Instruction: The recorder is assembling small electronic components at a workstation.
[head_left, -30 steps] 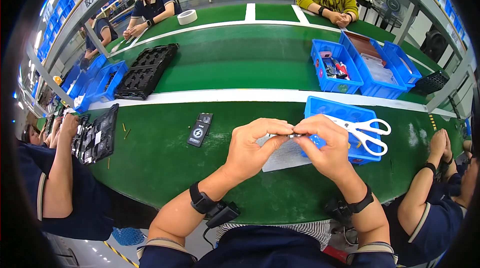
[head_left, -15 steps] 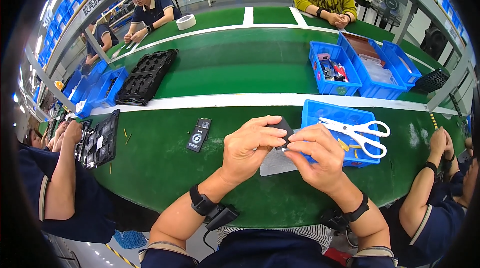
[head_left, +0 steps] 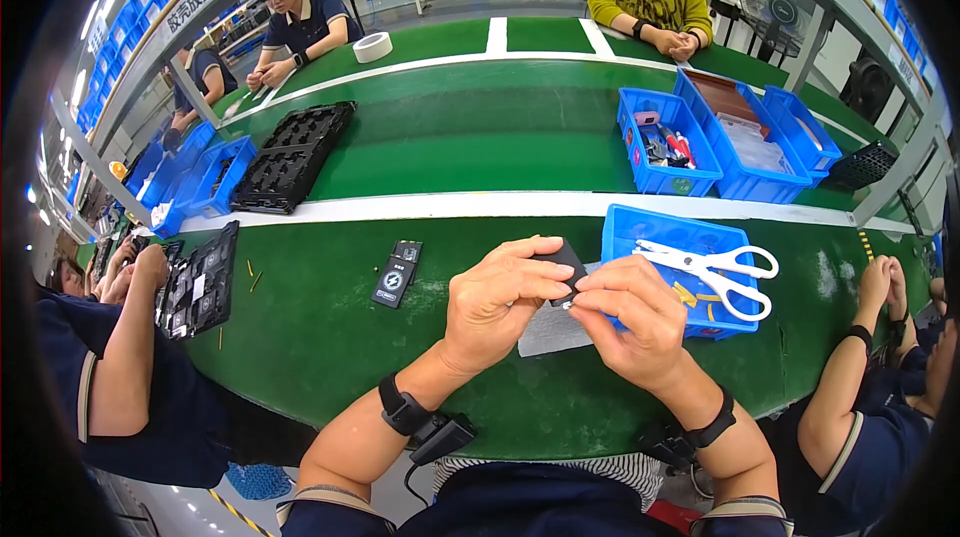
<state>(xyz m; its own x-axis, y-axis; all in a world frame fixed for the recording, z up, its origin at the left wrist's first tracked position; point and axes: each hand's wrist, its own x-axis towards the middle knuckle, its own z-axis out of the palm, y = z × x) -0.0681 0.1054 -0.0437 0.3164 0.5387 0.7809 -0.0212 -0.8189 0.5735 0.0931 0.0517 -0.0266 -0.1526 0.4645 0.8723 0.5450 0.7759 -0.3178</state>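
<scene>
Between my hands is a small flat black block (head_left: 566, 263), tilted above the table. My left hand (head_left: 497, 299) closes its fingers and thumb round the block's left side. My right hand (head_left: 640, 315) pinches at its lower right corner, where a tiny pale bit shows between the fingertips; what that bit is I cannot make out. Under the hands lies a grey-white cloth or sheet (head_left: 545, 334), partly hidden. Left of my left hand, a flat black module with a round lightning mark (head_left: 395, 277) rests on the table.
White scissors (head_left: 710, 267) lie across a blue bin (head_left: 640, 224) holding yellow strips, right beside my right hand. Black trays (head_left: 292, 157) stand far left and near left (head_left: 203, 282). Blue bins (head_left: 668, 172) of parts sit at the back right. Co-workers' arms are at both sides.
My hands stay almost in place with the black block; the right fingers shift very slightly at its corner. Little else differs.
</scene>
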